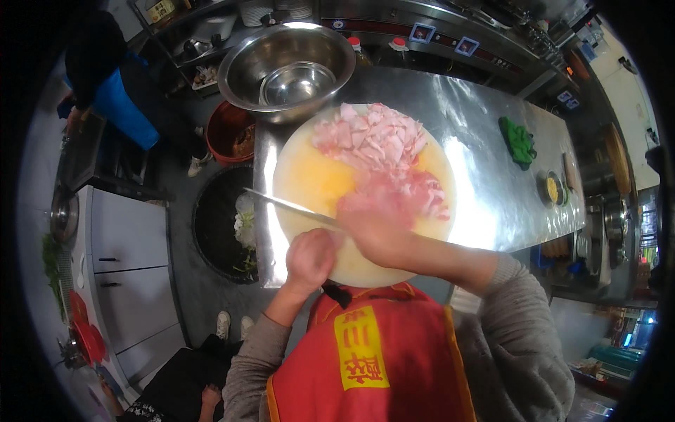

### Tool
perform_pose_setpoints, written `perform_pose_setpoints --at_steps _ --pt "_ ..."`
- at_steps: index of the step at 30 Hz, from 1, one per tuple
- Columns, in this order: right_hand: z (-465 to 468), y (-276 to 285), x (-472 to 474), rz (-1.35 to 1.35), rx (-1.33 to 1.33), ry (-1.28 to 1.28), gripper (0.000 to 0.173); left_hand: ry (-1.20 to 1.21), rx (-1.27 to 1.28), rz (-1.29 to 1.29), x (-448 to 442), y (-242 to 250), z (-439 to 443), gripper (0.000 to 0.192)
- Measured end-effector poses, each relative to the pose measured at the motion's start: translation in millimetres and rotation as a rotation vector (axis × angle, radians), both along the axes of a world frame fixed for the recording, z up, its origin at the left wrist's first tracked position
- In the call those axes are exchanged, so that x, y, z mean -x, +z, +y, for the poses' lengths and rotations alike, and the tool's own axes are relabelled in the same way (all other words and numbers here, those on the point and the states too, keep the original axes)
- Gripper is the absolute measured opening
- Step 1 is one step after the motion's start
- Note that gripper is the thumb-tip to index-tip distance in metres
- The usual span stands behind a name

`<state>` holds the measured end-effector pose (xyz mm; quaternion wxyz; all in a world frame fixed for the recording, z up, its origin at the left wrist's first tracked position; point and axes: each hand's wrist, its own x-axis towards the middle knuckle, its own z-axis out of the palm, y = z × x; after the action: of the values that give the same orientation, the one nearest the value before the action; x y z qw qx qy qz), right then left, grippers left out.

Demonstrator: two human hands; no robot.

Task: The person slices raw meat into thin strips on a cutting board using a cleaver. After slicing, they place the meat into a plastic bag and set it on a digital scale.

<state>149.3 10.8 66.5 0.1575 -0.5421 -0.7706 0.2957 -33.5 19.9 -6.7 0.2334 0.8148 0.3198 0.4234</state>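
My right hand (377, 235), blurred, grips a knife (290, 207). Its blade points left across a round cutting board (295, 174), past the board's left edge. Just below the blade, my left hand (312, 258) is curled at the near-left part of the board. What lies under its fingers is hidden. Sliced pale pink meat (377, 134) is heaped on the far side of the board. Redder meat slices (406, 195) lie between that heap and my right hand, partly blurred.
A large steel bowl (237, 79) with a smaller one (298, 84) inside stands beyond the board. A green cloth (518, 140) and a small bowl of yellow bits (552, 190) are on the steel table (474, 116). A black bin (211, 227) stands left; two people are nearby.
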Motion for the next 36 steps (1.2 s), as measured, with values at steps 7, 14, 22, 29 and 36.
perform_pose_setpoints --at_steps 7,14,22,29,36 --pt "-40.1 39.7 -32.2 -0.183 -0.027 0.063 0.016 0.019 -0.013 0.029 0.3 -1.0 -1.7 0.019" --pt "-39.1 41.2 -23.7 -0.144 0.107 0.061 0.014 0.01 -0.021 0.019 1.1 -0.8 -1.6 0.019" --pt "14.0 7.4 9.9 -0.07 -0.077 0.002 0.013 0.046 -0.001 -0.021 -1.0 2.1 -2.0 0.014" --pt "-34.8 45.0 -24.7 -0.195 0.069 0.062 0.016 0.027 -0.014 -0.024 0.1 3.7 -2.8 0.013" --pt "-24.2 43.5 -6.0 -0.023 0.019 0.068 0.018 -0.011 0.049 -0.03 1.2 3.6 -1.1 0.012"
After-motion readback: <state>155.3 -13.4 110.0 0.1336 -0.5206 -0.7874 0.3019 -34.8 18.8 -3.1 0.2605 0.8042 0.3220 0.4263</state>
